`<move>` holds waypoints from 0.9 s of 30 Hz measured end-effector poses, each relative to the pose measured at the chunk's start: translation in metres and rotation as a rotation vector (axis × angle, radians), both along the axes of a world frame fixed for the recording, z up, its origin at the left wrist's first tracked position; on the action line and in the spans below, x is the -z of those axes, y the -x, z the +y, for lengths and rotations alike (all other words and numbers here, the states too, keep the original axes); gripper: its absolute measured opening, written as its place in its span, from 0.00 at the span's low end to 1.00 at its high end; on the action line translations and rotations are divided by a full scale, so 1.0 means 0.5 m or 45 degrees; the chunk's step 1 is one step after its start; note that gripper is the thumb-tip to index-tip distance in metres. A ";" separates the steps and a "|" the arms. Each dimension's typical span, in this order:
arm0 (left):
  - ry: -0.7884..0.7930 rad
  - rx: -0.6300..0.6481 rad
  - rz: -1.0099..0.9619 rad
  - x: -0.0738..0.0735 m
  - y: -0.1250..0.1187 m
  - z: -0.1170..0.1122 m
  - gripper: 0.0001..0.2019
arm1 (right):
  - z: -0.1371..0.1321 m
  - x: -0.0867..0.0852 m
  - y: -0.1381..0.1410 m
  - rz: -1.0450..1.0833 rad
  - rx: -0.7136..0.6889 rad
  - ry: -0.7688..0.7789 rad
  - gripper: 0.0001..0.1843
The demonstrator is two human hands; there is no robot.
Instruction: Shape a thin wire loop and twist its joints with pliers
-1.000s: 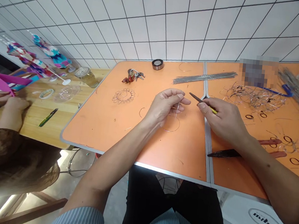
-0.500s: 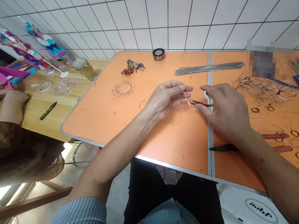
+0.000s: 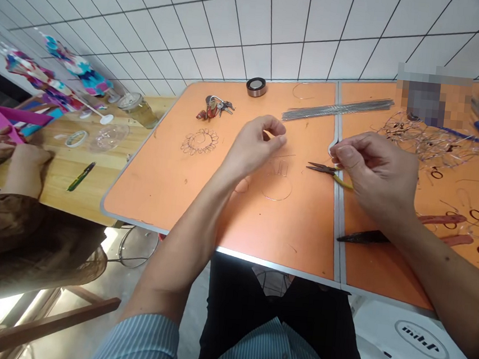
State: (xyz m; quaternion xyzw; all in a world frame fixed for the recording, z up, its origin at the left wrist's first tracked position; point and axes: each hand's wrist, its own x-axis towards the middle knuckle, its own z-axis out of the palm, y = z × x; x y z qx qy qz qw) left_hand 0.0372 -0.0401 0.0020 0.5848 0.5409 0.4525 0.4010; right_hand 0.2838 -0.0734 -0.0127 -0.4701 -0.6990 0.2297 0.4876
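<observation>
My left hand (image 3: 260,142) hovers over the orange table with thumb and forefinger apart, and nothing shows between them. Just below it lie short bent wires (image 3: 282,166) and a thin wire ring (image 3: 275,199). My right hand (image 3: 373,170) has its thumb pressed against curled fingers; whatever it may pinch is hidden. Beside those fingertips is a white curved piece (image 3: 333,148) at the table seam. Small pliers (image 3: 322,168) with yellow handles rest beneath the right hand, jaws to the left. Larger pliers with red handles (image 3: 443,219) lie partly under my right forearm.
A looped wire flower shape (image 3: 199,142), keys (image 3: 221,105) and a tape roll (image 3: 256,87) sit to the left and back. Straight wires (image 3: 339,109) cross the seam. Tangled wire scraps (image 3: 433,142) lie right. Another person's hands (image 3: 25,159) hold pink material at the wooden table.
The thin wire between my left fingers is gone from them, and that hand has drawn back left. My right hand has come away from the small pliers, which now lie on the table.
</observation>
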 end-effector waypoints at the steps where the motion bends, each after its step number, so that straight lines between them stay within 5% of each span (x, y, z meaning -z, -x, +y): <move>1: -0.061 -0.012 0.171 0.004 0.014 0.008 0.07 | 0.000 -0.004 -0.001 0.031 -0.025 0.117 0.14; 7: 0.031 0.154 0.661 0.077 0.034 0.054 0.08 | 0.008 0.000 0.001 -0.081 -0.079 0.364 0.19; 12: 0.116 0.275 0.547 0.112 0.025 0.073 0.05 | 0.013 0.020 0.005 -0.234 -0.107 0.414 0.14; 20: 0.171 0.250 0.318 0.080 0.013 0.056 0.09 | 0.023 0.045 0.015 -0.320 -0.094 0.491 0.15; 27: 0.365 0.398 -0.100 0.052 0.005 0.038 0.10 | 0.030 0.044 0.004 -0.449 0.024 0.337 0.15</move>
